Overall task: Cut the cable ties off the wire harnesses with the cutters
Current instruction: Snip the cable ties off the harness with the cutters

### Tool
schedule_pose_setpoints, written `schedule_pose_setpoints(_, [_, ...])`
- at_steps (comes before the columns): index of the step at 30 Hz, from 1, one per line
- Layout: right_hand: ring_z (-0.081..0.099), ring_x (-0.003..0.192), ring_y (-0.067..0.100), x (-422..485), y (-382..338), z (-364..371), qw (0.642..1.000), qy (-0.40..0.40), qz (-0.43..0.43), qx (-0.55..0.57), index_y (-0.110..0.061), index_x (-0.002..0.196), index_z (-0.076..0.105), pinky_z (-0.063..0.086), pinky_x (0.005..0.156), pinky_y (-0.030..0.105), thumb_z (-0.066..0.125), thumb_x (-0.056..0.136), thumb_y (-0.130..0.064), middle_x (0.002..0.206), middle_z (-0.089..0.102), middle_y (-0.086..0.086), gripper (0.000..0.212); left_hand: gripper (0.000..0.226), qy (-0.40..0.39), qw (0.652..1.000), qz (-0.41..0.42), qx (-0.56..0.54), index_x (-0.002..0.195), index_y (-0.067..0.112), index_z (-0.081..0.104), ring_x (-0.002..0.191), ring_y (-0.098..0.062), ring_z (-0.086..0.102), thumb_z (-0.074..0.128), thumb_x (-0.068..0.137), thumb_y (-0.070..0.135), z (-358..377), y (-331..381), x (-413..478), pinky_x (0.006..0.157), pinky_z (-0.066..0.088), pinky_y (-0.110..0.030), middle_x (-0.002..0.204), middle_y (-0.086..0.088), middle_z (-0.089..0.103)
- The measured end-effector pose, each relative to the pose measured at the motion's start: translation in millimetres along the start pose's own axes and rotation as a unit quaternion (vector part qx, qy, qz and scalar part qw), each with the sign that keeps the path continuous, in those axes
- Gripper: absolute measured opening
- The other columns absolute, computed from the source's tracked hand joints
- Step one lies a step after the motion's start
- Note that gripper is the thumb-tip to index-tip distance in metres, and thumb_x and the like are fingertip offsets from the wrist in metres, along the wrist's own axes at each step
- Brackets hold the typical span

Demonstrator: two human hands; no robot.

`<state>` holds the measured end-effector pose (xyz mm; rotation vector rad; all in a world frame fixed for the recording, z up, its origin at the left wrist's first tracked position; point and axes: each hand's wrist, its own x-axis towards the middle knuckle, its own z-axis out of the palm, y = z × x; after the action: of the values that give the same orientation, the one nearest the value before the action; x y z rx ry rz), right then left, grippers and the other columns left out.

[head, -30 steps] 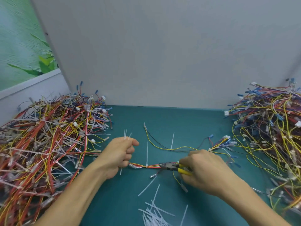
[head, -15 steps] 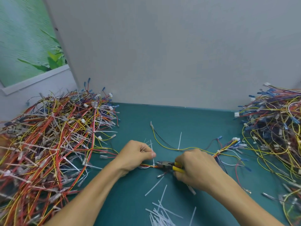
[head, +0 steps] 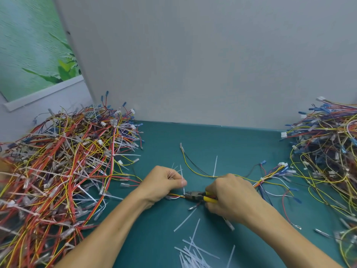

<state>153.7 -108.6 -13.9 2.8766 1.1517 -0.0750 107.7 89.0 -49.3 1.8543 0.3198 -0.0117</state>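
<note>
Our left hand [head: 162,182] pinches the cable tie [head: 182,176] just beside the cutters [head: 194,196], gripped in our right hand [head: 229,198]; we should nip only plastic, sparing the harness wires [head: 175,195].

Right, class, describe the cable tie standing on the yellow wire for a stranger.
On the green mat, find the yellow wire curving beyond the right hand. The white cable tie stands upright on it, unlike the cut ties lying flat.
</note>
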Motion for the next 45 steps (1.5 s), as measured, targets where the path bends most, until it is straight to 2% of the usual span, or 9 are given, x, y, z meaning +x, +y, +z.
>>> schedule_pose_setpoints(13, [0.044, 0.068, 0.033, 4, 2, 2, 0.998, 0.012, -0.033, -0.046, -0.017, 0.079, 0.058, 0.018, 0.045, 0.026, 0.05, 0.081, -0.036, 0.061, 0.035, 0.001, 0.021, 0.018, 0.009, 1.0, -0.009, -0.024, 0.065, 0.012, 0.066, 0.046, -0.004, 0.038, 0.074, 0.081, 0.009, 1, -3, 2, 0.044, 0.037, -0.017, 0.055, 0.001, 0.043])
schedule_pose_setpoints(18, [0.044, 0.071, 0.033, 5, 3, 5, 0.996, 0.015, -0.047, -0.069, -0.018, 0.08, 0.057, 0.029, 0.056, 0.029, 0.049, 0.083, -0.034, 0.067, 0.04, 0.004, 0.018, 0.023, 0.009, 0.999, -0.015, -0.048, 0.062, 0.011, 0.063, 0.037, 0.001, 0.037, 0.072, 0.082, 0.005, 2, 1, 0, 0.037, 0.036, -0.011, 0.043, 0.011, 0.041])
schedule_pose_setpoints(25, [0.044, 0.069, 0.033, 6, 3, 5, 0.996, 0.005, -0.047, -0.077, -0.019, 0.078, 0.054, 0.025, 0.054, 0.029, 0.049, 0.085, -0.032, 0.062, 0.034, 0.003, 0.016, 0.021, 0.031, 0.998, -0.046, -0.032, 0.065, 0.011, 0.061, 0.033, -0.001, 0.03, 0.072, 0.083, 0.01, 0, 8, -2, 0.035, 0.024, -0.012, 0.039, 0.014, 0.04])
schedule_pose_setpoints(29, [0.043, 0.072, 0.032, 6, 2, 8, 0.997, -0.002, -0.036, -0.066, -0.018, 0.082, 0.057, 0.029, 0.058, 0.029, 0.047, 0.086, -0.029, 0.072, 0.047, 0.006, 0.015, 0.018, 0.051, 0.983, -0.067, -0.161, 0.073, 0.012, 0.054, 0.041, -0.006, 0.021, 0.062, 0.089, 0.008, -21, 19, -3, 0.037, 0.014, -0.015, 0.053, 0.005, 0.031])
schedule_pose_setpoints(33, [0.049, 0.077, 0.031, 4, 2, 7, 0.998, -0.007, -0.027, -0.052, -0.02, 0.08, 0.051, 0.032, 0.062, 0.029, 0.047, 0.087, -0.033, 0.083, 0.051, 0.007, 0.015, 0.017, 0.075, 0.971, -0.042, -0.222, 0.079, 0.008, 0.054, 0.048, -0.007, 0.035, 0.048, 0.095, 0.011, -65, 38, -13, 0.036, 0.022, -0.017, 0.071, -0.004, 0.053])
schedule_pose_setpoints(37, [0.059, 0.088, 0.029, -1, 2, -1, 0.999, 0.013, -0.005, -0.041, -0.022, 0.085, 0.054, 0.03, 0.059, 0.03, 0.045, 0.087, -0.045, 0.083, 0.047, -0.001, 0.024, 0.016, 0.099, 0.985, -0.037, -0.136, 0.082, 0.009, 0.056, 0.047, -0.008, 0.029, 0.047, 0.094, 0.013, -95, 39, -18, 0.037, 0.019, -0.019, 0.059, 0.001, 0.047])
schedule_pose_setpoints(40, [0.059, 0.088, 0.027, -2, -5, -7, 0.999, 0.038, -0.006, -0.03, -0.024, 0.087, 0.054, 0.029, 0.058, 0.03, 0.044, 0.088, -0.047, 0.082, 0.042, -0.004, 0.026, 0.008, 0.108, 0.993, -0.031, 0.041, 0.079, 0.012, 0.064, 0.04, -0.005, 0.033, 0.06, 0.086, 0.012, -105, 30, -18, 0.041, 0.028, -0.02, 0.047, 0.011, 0.043])
schedule_pose_setpoints(42, [0.059, 0.088, 0.027, 0, -12, -9, 0.999, 0.046, -0.012, -0.024, -0.024, 0.09, 0.055, 0.03, 0.058, 0.031, 0.044, 0.088, -0.047, 0.082, 0.04, -0.005, 0.026, 0.02, 0.08, 0.974, 0.006, 0.212, 0.085, 0.023, 0.069, 0.04, 0.0, 0.042, 0.065, 0.08, 0.004, -109, 21, -19, 0.051, 0.042, -0.021, 0.045, 0.013, 0.05])
schedule_pose_setpoints(45, [0.059, 0.087, 0.028, 3, -21, -10, 0.998, 0.048, -0.023, -0.021, -0.022, 0.093, 0.056, 0.03, 0.059, 0.031, 0.043, 0.089, -0.044, 0.085, 0.043, -0.006, 0.026, 0.028, 0.012, 0.936, 0.044, 0.35, 0.087, 0.031, 0.067, 0.048, -0.005, 0.052, 0.068, 0.078, 0.004, -105, 5, -20, 0.057, 0.046, -0.021, 0.054, 0.01, 0.059])
